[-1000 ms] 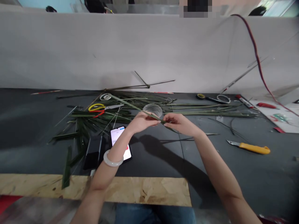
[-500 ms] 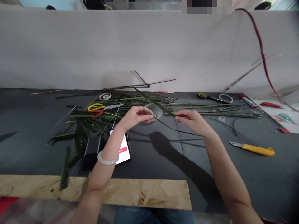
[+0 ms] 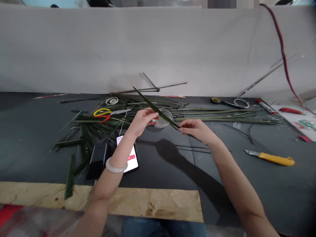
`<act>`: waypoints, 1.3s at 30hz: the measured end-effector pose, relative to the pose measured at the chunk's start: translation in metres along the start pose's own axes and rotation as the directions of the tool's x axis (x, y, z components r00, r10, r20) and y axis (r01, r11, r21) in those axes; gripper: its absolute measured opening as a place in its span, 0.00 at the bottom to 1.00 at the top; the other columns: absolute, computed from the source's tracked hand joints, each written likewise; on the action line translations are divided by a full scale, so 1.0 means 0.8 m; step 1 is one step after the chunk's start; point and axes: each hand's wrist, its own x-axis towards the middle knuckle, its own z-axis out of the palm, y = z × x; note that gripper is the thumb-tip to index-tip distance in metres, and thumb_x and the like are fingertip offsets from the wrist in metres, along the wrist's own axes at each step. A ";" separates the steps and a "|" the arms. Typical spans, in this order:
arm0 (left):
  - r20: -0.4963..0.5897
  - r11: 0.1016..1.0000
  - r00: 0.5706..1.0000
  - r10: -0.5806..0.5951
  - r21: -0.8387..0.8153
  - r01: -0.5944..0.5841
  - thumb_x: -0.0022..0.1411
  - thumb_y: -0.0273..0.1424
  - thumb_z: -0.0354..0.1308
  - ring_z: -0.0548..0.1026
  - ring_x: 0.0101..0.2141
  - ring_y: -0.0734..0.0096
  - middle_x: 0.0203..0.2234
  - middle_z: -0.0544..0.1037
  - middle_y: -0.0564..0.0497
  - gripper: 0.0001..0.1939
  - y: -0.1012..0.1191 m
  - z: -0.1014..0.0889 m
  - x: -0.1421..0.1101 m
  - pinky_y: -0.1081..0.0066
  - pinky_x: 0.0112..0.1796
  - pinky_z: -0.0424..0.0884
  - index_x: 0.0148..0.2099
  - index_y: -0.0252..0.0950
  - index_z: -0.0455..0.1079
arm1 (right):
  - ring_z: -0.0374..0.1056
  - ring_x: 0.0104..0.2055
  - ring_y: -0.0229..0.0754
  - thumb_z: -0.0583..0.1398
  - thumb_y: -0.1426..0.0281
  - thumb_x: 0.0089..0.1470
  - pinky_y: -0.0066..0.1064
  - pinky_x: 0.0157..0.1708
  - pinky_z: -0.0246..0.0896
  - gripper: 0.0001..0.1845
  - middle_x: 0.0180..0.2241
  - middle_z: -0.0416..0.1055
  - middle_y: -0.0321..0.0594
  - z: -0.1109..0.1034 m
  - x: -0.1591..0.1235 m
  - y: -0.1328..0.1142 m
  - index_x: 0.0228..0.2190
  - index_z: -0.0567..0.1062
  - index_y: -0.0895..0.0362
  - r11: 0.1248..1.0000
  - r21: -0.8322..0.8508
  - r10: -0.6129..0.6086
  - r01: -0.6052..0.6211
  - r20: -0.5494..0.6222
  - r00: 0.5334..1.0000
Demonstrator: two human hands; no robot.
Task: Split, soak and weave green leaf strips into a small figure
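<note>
- Fingers [image 3: 184, 124] of the right hand [image 3: 197, 129] curl closed, pinching a narrow green palm leaf [image 3: 154, 108] near its lower end.
- The left hand [image 3: 142, 121] is partly open, its fingertips [image 3: 156, 114] at the leaf's middle; whether they grip it or only touch it, I cannot tell.
- The leaf slants between the hands, just above a clear plastic cup [image 3: 164, 123], its tip pointing up toward the far side of the dark tabletop [image 3: 271, 187].
- It looks light, thin and springy, with a waxy surface that may slip. The tip will probably flop if left loose, so a firm pinch along the central rib seems the surest hold.
- To the left lie a heap of cut leaves [image 3: 95, 126] and yellow-handled scissors [image 3: 102, 113]; a smartphone [image 3: 128, 154] lies below the left wrist, and a yellow utility knife [image 3: 276, 159] lies to the right.
</note>
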 end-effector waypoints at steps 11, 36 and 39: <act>-0.100 0.997 0.992 0.072 0.011 -0.072 0.45 0.36 0.68 0.76 0.29 0.73 0.27 0.77 0.51 0.14 -0.002 0.003 0.001 0.66 0.39 0.75 0.31 0.32 0.73 | 0.67 0.27 0.38 0.66 0.61 0.38 0.32 0.31 0.65 0.13 0.22 0.71 0.36 -0.001 0.004 0.007 0.26 0.75 0.57 0.998 -0.009 0.062 -0.062 0.032 0.998; -0.170 0.997 0.984 0.047 0.061 -0.037 0.44 0.32 0.67 0.75 0.24 0.74 0.21 0.75 0.53 0.11 -0.011 0.009 0.003 0.72 0.31 0.75 0.28 0.30 0.72 | 0.69 0.33 0.39 0.56 0.73 0.42 0.28 0.35 0.62 0.14 0.30 0.76 0.37 0.003 -0.004 -0.001 0.32 0.78 0.59 0.990 -0.129 -0.028 0.058 0.223 0.974; -0.174 0.997 0.984 0.038 0.069 -0.026 0.45 0.30 0.66 0.75 0.24 0.74 0.21 0.75 0.52 0.09 -0.011 0.009 0.003 0.72 0.31 0.75 0.28 0.30 0.72 | 0.70 0.35 0.40 0.56 0.75 0.40 0.29 0.37 0.63 0.16 0.31 0.76 0.36 0.001 -0.004 0.000 0.33 0.77 0.57 0.985 -0.148 -0.051 0.094 0.270 0.961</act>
